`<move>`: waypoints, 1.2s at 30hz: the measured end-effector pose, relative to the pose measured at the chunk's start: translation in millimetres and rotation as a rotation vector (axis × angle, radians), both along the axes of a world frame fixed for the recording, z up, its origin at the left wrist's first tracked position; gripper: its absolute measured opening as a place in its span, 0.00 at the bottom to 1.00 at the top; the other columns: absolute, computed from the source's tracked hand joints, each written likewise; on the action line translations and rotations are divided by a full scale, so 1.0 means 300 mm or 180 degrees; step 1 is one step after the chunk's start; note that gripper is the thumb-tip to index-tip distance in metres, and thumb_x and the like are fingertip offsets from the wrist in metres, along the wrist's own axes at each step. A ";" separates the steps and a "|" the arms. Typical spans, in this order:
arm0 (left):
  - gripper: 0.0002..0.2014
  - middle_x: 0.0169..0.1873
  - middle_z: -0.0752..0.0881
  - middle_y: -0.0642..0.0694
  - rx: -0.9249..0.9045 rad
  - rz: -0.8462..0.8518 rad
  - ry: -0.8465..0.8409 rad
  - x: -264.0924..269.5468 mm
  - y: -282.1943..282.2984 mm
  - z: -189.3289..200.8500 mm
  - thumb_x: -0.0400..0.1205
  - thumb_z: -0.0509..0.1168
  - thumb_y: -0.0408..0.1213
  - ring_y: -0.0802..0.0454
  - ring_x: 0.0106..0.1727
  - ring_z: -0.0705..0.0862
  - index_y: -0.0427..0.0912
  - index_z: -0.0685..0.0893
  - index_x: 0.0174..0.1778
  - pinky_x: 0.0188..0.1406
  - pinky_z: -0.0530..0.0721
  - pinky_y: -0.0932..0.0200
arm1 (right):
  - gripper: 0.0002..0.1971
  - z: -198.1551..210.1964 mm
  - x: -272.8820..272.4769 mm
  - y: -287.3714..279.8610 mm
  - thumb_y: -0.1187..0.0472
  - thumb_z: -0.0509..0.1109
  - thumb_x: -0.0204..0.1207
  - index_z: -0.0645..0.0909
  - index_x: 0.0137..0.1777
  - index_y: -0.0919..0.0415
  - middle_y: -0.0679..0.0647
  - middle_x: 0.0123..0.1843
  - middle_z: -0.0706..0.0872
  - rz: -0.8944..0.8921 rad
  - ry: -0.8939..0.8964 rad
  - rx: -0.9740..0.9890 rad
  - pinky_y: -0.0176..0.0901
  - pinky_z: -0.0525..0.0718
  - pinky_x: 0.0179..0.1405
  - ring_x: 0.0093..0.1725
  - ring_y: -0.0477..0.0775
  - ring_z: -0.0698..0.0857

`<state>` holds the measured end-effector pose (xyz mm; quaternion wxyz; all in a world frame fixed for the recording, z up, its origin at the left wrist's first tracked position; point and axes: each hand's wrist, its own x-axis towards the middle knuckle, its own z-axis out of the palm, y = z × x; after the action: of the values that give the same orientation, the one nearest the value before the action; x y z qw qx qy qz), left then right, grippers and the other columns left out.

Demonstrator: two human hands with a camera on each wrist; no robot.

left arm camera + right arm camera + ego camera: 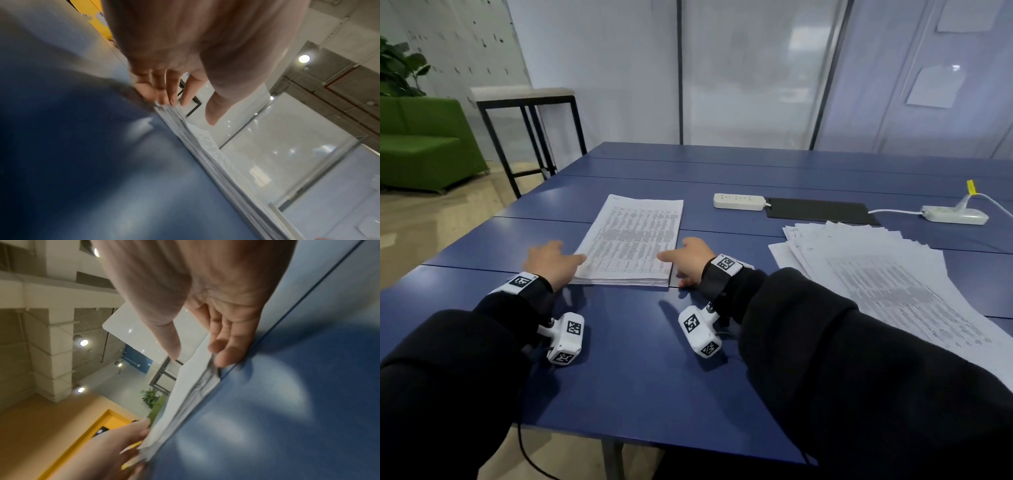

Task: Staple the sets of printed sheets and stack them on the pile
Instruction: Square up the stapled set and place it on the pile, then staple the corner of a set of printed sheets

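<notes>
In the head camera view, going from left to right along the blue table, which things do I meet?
Left hand → neat stack of printed sheets → right hand → near power strip → black pad → far power strip.

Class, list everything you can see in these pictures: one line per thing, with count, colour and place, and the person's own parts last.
Neat pile of printed sheets: one, white, table centre, between the hands.
Fanned loose sheets: one spread, white, table right.
Power strips: two, white, far side of the table.
Flat pad: one, black, between the strips.
Table: one, blue.
Sofa: one, green, far left.
Side table: one, black frame, beside the sofa.
Left hand: touches the pile's left edge.
Right hand: touches the pile's right edge.
</notes>
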<state>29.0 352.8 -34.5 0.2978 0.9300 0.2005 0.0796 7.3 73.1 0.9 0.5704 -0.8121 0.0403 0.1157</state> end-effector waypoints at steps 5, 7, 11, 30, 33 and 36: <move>0.21 0.70 0.79 0.38 0.0249 -0.0836 -0.1128 -0.098 -0.237 0.118 0.82 0.75 0.46 0.38 0.69 0.80 0.49 0.85 0.70 0.74 0.75 0.43 | 0.16 0.109 -0.186 -0.167 0.67 0.73 0.83 0.81 0.70 0.63 0.57 0.52 0.85 0.0091 -0.0535 0.1057 0.45 0.87 0.36 0.41 0.50 0.83; 0.14 0.60 0.83 0.47 0.0162 -0.1567 -0.1109 -0.146 -0.366 0.161 0.81 0.77 0.42 0.46 0.57 0.85 0.50 0.89 0.62 0.64 0.78 0.52 | 0.11 0.161 -0.255 -0.289 0.72 0.70 0.83 0.85 0.63 0.65 0.57 0.43 0.85 -0.0002 -0.0687 0.1450 0.45 0.87 0.33 0.36 0.50 0.84; 0.12 0.52 0.87 0.58 -0.0179 -0.2566 -0.0655 -0.207 -0.593 0.182 0.80 0.78 0.41 0.56 0.54 0.86 0.52 0.89 0.59 0.54 0.82 0.57 | 0.08 0.235 -0.285 -0.601 0.69 0.72 0.83 0.87 0.60 0.63 0.57 0.43 0.86 -0.0489 -0.0977 0.1121 0.47 0.87 0.36 0.40 0.54 0.84; 0.23 0.56 0.88 0.51 0.1335 -0.3398 0.0599 -0.279 -0.832 0.123 0.79 0.77 0.48 0.50 0.52 0.83 0.52 0.82 0.69 0.51 0.78 0.59 | 0.44 0.057 -0.241 -1.353 0.49 0.94 0.56 0.83 0.70 0.66 0.60 0.67 0.87 -0.1333 0.0496 -0.2974 0.48 0.81 0.59 0.66 0.65 0.85; 0.20 0.54 0.89 0.51 0.1468 -0.3396 0.0650 -0.302 -0.773 0.130 0.79 0.76 0.47 0.51 0.51 0.84 0.54 0.84 0.67 0.48 0.78 0.60 | 0.28 0.090 -0.246 -1.387 0.55 0.92 0.60 0.90 0.60 0.62 0.59 0.59 0.91 -0.1611 0.0210 -0.2931 0.48 0.85 0.61 0.60 0.62 0.87; 0.17 0.46 0.88 0.55 0.1443 -0.3284 0.0707 -0.311 -0.701 0.137 0.77 0.77 0.48 0.54 0.47 0.85 0.56 0.86 0.61 0.47 0.81 0.60 | 0.07 0.138 -0.268 -1.428 0.58 0.87 0.65 0.91 0.39 0.55 0.57 0.45 0.92 -0.1896 -0.0183 -0.2804 0.44 0.83 0.50 0.52 0.62 0.89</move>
<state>-64.1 142.4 6.6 0.0683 0.9508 -0.2713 -0.1332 -73.2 -355.3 42.2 0.1844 -0.9310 0.2984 -0.1015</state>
